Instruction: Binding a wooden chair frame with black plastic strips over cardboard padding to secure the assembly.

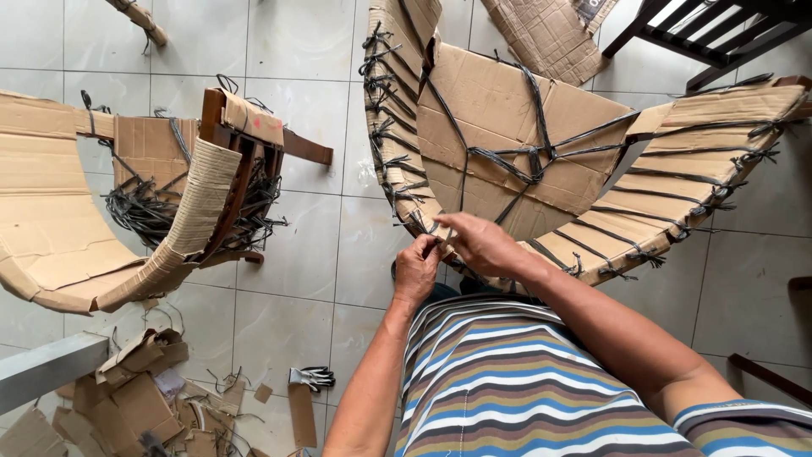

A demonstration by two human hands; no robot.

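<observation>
A round chair wrapped in brown cardboard and bound with black plastic strings stands right in front of me. My left hand and my right hand meet at its near rim, fingers pinched on the cardboard wrapping and a string there. What exactly sits between the fingertips is too small to tell. My striped shirt fills the bottom of the view.
A second chair, partly unwrapped with its wooden frame showing, stands at the left beside a curved cardboard sheet. Torn cardboard scraps and cut strings litter the tiled floor at the lower left. A dark wooden frame is at the top right.
</observation>
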